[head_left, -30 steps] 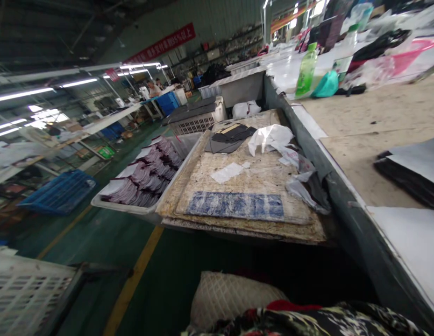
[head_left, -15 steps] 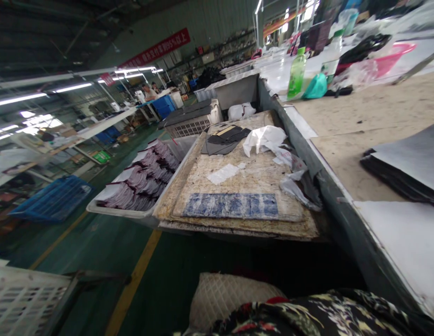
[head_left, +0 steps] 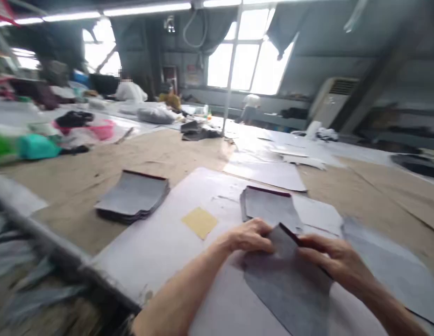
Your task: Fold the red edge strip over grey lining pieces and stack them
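A grey panel with a dark top edge is held up over the table. My left hand pinches its upper left side, fingers closed. My right hand grips the upper right side by the dark edge. Just behind my hands lies a stack of grey pieces with a maroon edge. Another such stack sits further left on the brown table covering. Between them a yellow square rests on the white sheet. More grey material lies to the right.
At the left are a teal item, a pink basin and a blurred green bottle. The table edge runs along the lower left. A pole rises mid-table. People are visible at the far side.
The view has swung right, from the floor, crates and worn board to the tabletop. Both hands, out of view earlier, now show with the grey panel between them.
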Motion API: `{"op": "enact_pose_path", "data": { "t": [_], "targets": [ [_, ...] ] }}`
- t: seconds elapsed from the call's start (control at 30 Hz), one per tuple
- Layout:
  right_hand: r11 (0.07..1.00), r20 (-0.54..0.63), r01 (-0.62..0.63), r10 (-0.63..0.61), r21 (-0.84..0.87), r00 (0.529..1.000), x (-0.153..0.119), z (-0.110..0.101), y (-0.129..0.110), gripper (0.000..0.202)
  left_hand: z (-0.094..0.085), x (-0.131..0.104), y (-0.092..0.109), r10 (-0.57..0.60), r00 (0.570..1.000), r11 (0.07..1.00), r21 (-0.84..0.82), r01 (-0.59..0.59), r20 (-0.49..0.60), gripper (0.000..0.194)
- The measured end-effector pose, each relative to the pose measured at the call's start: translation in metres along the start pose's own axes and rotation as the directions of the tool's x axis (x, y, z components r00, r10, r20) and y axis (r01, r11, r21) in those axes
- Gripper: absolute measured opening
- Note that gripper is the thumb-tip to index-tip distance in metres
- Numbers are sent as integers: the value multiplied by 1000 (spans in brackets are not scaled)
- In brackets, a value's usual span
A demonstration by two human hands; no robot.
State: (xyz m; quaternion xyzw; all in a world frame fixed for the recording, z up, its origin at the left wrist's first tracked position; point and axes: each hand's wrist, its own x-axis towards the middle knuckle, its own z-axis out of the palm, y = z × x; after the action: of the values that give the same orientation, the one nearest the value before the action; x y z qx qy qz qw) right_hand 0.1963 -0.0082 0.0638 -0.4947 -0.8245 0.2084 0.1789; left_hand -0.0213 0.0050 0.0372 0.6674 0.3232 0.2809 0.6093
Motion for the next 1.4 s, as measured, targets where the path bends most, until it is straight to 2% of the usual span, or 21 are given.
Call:
{"op": "enact_pose_path", "data": {
  "t": [0.03, 0.13, 0.27, 0.33, 0.4, 0.47, 0.53, 0.63, 0.7, 0.73, 0.77, 0.83, 0.9, 0.97, 1.0, 1.07, 1.17, 1.3, 1.4],
  "targets": [
    [999, 48, -12, 10, 29, 999, -1, -1, -1, 28, -2, 0, -2, 15, 1000, 1000, -18, -15, 25, 3],
    [1000, 113, 11, -14, 23, 993, 3, -2, -12, 24, -4, -4, -8, 10, 999, 998, -70, -6, 49, 14],
    [999, 117, 38, -41, 30, 992, 9, -14, -21, 21, -2, -6, -11, -33, 999, 989, -144, 36, 22, 23],
    [997, 109, 7, -15, 73, 994, 13, -24, -19, 23, -4, -4, -13, -46, 999, 980, -191, 44, -5, 24],
    [979, 93, -75, 58, 189, 994, 17, -33, -14, 22, -7, -2, -17, -51, 997, 971, -238, 34, -63, 20],
    [912, 52, -187, 180, 364, 982, 23, -40, -7, 22, -9, -1, -20, -41, 991, 961, -278, 4, -129, 17],
    [801, -3, -253, 303, 543, 953, 28, -43, -1, 27, -11, 1, -21, -15, 984, 949, -313, -43, -180, 18],
    [705, -87, -235, 388, 670, 917, 37, -48, 6, 33, -11, 4, -19, 28, 959, 928, -349, -130, -282, 22],
    [710, -119, -213, 387, 671, 914, 44, -55, 8, 34, -12, 7, -17, 37, 910, 914, -355, -198, -413, 24],
    [720, -122, -205, 374, 663, 919, 49, -60, 9, 35, -12, 8, -17, 35, 870, 907, -350, -234, -491, 23],
    [734, -110, -200, 351, 649, 930, 55, -66, 10, 35, -14, 10, -18, 31, 818, 900, -340, -272, -574, 23],
    [778, -62, -183, 273, 601, 960, 71, -79, 10, 35, -18, 13, -22, 17, 685, 889, -303, -344, -728, 23],
    [860, 24, -143, 151, 491, 988, 92, -88, 9, 31, -23, 15, -26, -5, 553, 881, -265, -391, -833, 25],
    [943, 178, -89, 32, 321, 983, 115, -89, 6, 24, -27, 16, -29, -30, 469, 881, -245, -404, -883, 26],
    [968, 257, -60, -4, 242, 966, 127, -87, 4, 20, -29, 17, -30, -41, 450, 884, -242, -400, -892, 26],
    [991, 375, -25, -28, 134, 927, 149, -76, 0, 16, -30, 18, -31, -51, 444, 892, -240, -382, -895, 27],
    [994, 420, -13, -32, 105, 907, 173, -56, -3, 13, -28, 20, -31, -50, 463, 907, -234, -351, -885, 27],
    [983, 404, -19, -59, 185, 913, 181, -49, -1, 17, -27, 20, -32, -53, 477, 919, -229, -321, -878, 27],
    [936, 300, -41, -70, 350, 952, 172, -58, 4, 23, -27, 22, -34, -58, 480, 922, -231, -309, -875, 28]
  ]
}}
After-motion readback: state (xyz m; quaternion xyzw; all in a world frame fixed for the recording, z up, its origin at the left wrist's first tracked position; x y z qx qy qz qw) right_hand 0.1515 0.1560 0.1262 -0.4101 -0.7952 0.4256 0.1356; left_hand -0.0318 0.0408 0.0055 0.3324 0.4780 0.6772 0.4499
